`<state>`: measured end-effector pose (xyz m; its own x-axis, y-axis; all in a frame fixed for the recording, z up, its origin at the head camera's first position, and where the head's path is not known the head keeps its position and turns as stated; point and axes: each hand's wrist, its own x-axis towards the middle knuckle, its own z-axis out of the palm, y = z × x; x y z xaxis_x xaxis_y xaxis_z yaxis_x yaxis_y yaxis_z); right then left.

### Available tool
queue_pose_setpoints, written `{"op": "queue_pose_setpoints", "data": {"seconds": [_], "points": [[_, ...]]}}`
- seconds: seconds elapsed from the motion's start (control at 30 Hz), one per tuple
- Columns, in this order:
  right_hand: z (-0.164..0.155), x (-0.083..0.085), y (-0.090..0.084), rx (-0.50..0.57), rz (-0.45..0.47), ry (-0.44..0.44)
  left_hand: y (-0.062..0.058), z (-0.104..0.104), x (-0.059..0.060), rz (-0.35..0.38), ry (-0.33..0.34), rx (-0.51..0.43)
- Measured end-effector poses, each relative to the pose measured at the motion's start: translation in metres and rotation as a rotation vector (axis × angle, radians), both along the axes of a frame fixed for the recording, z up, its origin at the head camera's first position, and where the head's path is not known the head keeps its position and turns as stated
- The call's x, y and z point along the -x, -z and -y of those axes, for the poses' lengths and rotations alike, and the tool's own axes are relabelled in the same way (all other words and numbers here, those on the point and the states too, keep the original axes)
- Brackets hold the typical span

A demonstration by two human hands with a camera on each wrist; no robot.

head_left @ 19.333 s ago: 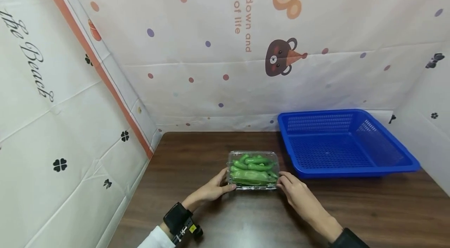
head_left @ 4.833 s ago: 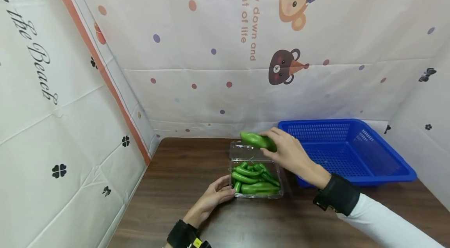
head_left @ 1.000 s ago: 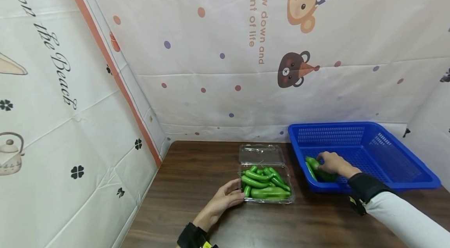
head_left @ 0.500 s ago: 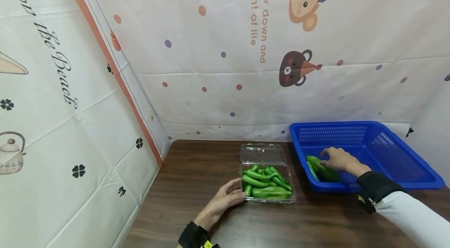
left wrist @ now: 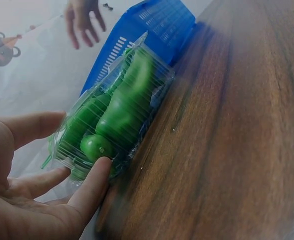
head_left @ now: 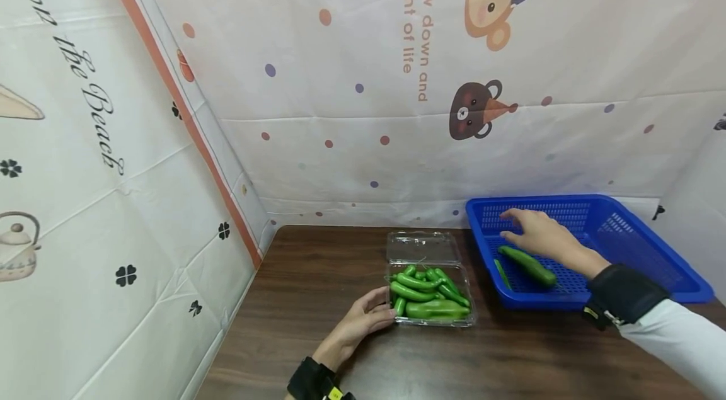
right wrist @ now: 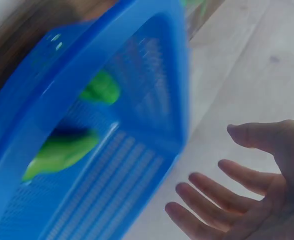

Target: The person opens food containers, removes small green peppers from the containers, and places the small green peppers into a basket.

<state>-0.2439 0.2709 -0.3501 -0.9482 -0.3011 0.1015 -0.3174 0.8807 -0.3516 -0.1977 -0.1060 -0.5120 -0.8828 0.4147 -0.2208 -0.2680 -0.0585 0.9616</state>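
Note:
In the head view, my left hand (head_left: 363, 318) rests against the left end of a clear plastic clamshell box (head_left: 472, 319). The left wrist view shows its fingers spread, tips touching the box's end. Several green peppers (head_left: 437, 310) lie inside, slim ones behind a thick one, and the lid (head_left: 422, 247) is folded back. My right hand (head_left: 539, 233) is above the blue basket (head_left: 567, 200), fingers apart and holding nothing. Below it, a thick green pepper (head_left: 527, 266) lies on the basket's floor. Another pepper (head_left: 502, 274) shows partly along the left wall.
The brown wooden table (head_left: 317, 274) carries both the box and the basket, with the basket on the right near the back. A printed white cloth (head_left: 317, 167) hangs behind, and another covers the left side. Both wrists wear black straps.
My right hand has let go of the thick pepper in the basket and moved up and back from it, fingers spreading. The left hand stays at the box.

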Motion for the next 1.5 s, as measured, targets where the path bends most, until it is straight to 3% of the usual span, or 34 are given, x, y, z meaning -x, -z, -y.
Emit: {"op": "queue_pose_setpoints", "data": {"seconds": [0.37,0.67,0.87,1.2,1.33,1.5], "points": [[0.064,-0.013,-0.013,0.016,-0.163,-0.052,0.001,-0.001,-0.001,-0.005,-0.009,-0.009],[0.094,-0.022,0.001,0.034,-0.264,-0.149,0.002,-0.001,0.000,0.000,-0.008,-0.009],[0.115,-0.027,0.026,0.104,-0.263,-0.236,0.002,0.000,0.000,0.006,-0.016,-0.009],[0.141,-0.044,0.089,0.022,-0.270,-0.321,0.000,-0.001,0.001,-0.002,0.000,0.000],[0.145,-0.044,0.100,-0.020,-0.263,-0.370,-0.001,0.000,0.001,0.005,-0.003,0.016],[0.149,-0.044,0.112,-0.027,-0.310,-0.342,0.000,-0.001,0.000,0.007,-0.001,0.016]]}}
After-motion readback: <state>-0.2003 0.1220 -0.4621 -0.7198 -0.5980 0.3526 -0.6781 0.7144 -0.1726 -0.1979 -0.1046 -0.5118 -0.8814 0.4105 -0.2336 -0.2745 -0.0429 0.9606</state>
